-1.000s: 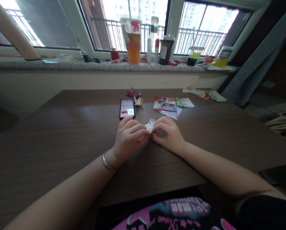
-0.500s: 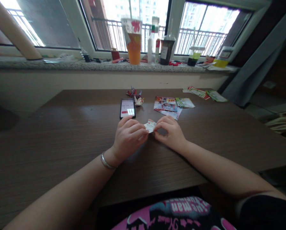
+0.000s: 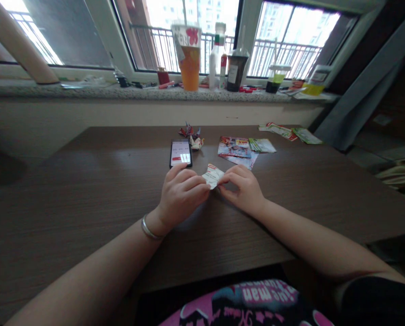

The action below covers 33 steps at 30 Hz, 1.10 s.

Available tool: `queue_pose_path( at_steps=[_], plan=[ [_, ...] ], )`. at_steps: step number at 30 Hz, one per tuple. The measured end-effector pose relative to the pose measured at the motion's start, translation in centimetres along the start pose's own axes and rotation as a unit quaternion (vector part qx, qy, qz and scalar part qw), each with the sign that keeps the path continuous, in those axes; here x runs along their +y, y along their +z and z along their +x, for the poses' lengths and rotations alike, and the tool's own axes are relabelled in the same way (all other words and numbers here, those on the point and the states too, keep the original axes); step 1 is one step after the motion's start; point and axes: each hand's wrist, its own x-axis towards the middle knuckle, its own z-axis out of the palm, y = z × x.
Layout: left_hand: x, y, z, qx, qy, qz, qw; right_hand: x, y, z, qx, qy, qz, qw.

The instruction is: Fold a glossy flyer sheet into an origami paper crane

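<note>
Head view: near the middle of the frame we hold a small printed paper (image 3: 212,176) between our two hands, pale with a red mark by its top edge, raised toward us and slightly bent. Our left hand (image 3: 184,194), just left of the frame's centre, has its fingers and thumb closed on the paper's left side, the knuckles hiding part of it. Our right hand (image 3: 243,188), just right of the centre, pinches the lower right edge, thumb and fingertip together with a rounded gap behind them. We wear a silver bracelet (image 3: 150,229) on the left wrist.

Just above our left hand a phone (image 3: 180,154) lies on the brown table (image 3: 103,203), its screen lit; whether the hand touches it we cannot tell. Beside the phone's upper right corner sits a white folded paper (image 3: 196,143), with a dark red folded paper (image 3: 189,131) just above. Right of these, above our right hand, we see a colourful leaflet (image 3: 234,147) partly covering a paler sheet (image 3: 246,161), with green-edged papers (image 3: 263,145) touching at the right. More printed slips (image 3: 280,131) lie toward the upper right.

Across the top, an orange drink (image 3: 190,68) and a dark cup (image 3: 235,72) stand on the speckled windowsill (image 3: 148,93).
</note>
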Motion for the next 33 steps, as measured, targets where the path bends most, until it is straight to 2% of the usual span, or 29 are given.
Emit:
queue_pose_path(
  at_steps=[6,15,22,25,27,30,33],
  plan=[
    [0.3,0.1,0.3,-0.024,0.002,0.031,0.999,-0.2,0.2,0.1,-0.006,-0.029,-0.041,0.999],
    [0.5,0.2,0.3,-0.015,0.018,0.026,0.999,-0.7,0.2,0.2,-0.018,-0.027,-0.073,0.997],
    [0.5,0.1,0.4,-0.025,0.015,0.027,0.999,0.2,0.2,-0.1,-0.015,-0.028,-0.075,0.997],
    [0.4,-0.1,0.3,-0.021,0.016,0.032,0.999,0.4,-0.1,-0.1,-0.009,-0.027,-0.033,0.999],
    [0.2,-0.2,0.3,-0.014,0.013,0.032,0.999,0.5,-0.2,-0.1,0.008,-0.001,0.011,1.000],
    [0.0,-0.3,0.3,-0.010,0.006,0.029,1.000,0.8,-0.1,0.0,0.024,0.073,0.061,0.995],
    [-0.1,-0.3,0.3,-0.002,0.000,0.036,0.999,1.1,0.2,0.0,-0.004,0.166,0.094,0.982]
  ],
)
